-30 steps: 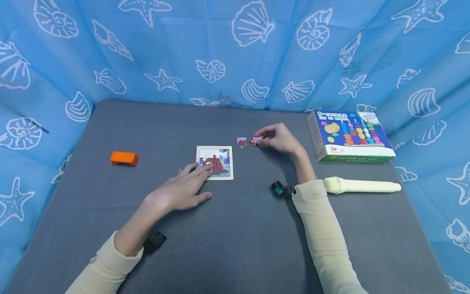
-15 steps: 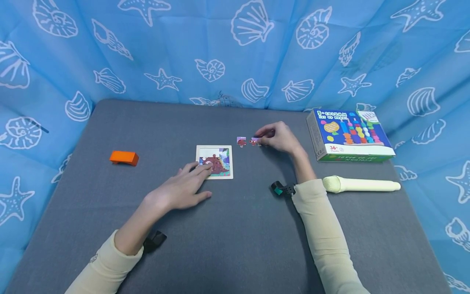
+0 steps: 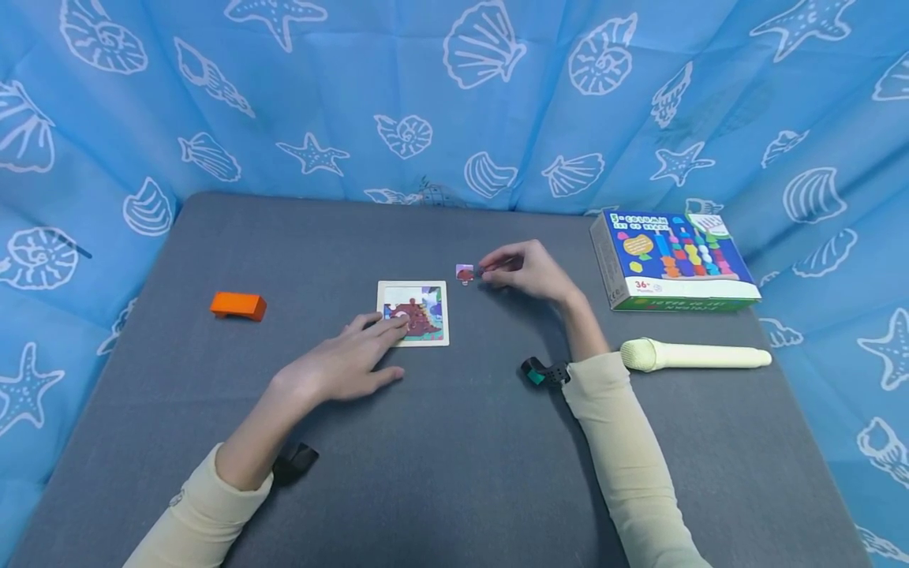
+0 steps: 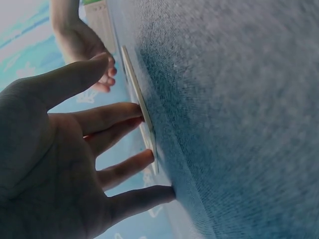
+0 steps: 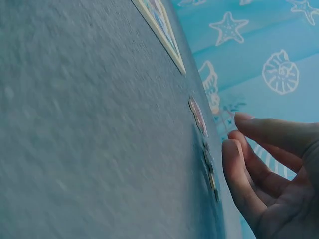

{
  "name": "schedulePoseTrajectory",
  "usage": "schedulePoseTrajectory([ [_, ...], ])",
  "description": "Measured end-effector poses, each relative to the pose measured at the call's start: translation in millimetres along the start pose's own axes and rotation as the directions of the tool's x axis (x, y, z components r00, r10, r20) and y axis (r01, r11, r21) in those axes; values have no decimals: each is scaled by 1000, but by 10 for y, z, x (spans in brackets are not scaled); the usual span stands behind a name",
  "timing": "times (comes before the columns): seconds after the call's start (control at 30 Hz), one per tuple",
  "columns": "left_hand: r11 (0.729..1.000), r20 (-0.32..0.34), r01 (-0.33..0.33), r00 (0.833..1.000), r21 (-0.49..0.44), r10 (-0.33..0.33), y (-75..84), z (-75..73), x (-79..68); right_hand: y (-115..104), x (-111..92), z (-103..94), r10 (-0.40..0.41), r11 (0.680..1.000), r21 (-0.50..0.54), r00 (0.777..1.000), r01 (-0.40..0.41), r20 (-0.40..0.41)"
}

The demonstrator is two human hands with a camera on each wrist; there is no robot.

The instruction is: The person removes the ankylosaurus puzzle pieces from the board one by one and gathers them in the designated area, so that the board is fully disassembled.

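Observation:
My left hand (image 3: 337,364) rests its straight fingers on the lower left of a small white-framed jigsaw puzzle (image 3: 429,315) with a reddish-brown dinosaur picture; the upper left of the frame shows bare. Beyond its upper right corner lies a loose puzzle piece (image 3: 465,272), purple and brown. Just right of that piece hovers my right hand (image 3: 534,272), its fingers bent and thumb apart from them. In the right wrist view a second puzzle piece (image 5: 210,172) lies flat below the fingertips, with nothing between them; the hand hides it in the head view.
An orange block (image 3: 238,305) lies at the left of the grey table (image 3: 440,473). At the right stand a blue bead-set box (image 3: 675,260) and a pale green toy microphone (image 3: 699,356). A blue shell-print curtain (image 3: 355,95) hangs round the back and sides.
My right hand has moved a little left, and its fingers now cover the second puzzle piece in the head view. The left hand stays on the puzzle.

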State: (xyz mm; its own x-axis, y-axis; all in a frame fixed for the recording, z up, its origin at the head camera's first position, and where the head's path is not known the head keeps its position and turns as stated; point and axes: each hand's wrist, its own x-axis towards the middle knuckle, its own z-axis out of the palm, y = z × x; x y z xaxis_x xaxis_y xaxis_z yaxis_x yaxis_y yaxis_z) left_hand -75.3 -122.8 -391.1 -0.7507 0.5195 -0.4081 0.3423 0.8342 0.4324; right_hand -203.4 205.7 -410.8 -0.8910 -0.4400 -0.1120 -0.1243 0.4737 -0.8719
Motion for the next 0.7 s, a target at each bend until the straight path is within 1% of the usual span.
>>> schedulePoseTrajectory([
  [0.2, 999, -18, 8, 1000, 39, -7, 5, 1, 1, -43, 12, 128, -35, 999, 12, 998, 35, 42],
  [0.37, 995, -50, 7, 999, 100, -3, 52, 3, -25, -129, 33, 256, -36, 998, 55, 995, 31, 97],
  [0.47, 990, -76, -14, 997, 138, 25, 92, 0, -40, -198, 50, 337, -38, 998, 60, 991, 31, 126],
  [0.57, 985, -95, -45, 994, 167, 62, 128, 9, -38, -264, 84, 425, -54, 998, 28, 986, 50, 158],
  [0.7, 980, -92, -69, 992, 185, 87, 153, 45, -9, -323, 152, 550, -66, 997, -20, 977, 72, 202],
])
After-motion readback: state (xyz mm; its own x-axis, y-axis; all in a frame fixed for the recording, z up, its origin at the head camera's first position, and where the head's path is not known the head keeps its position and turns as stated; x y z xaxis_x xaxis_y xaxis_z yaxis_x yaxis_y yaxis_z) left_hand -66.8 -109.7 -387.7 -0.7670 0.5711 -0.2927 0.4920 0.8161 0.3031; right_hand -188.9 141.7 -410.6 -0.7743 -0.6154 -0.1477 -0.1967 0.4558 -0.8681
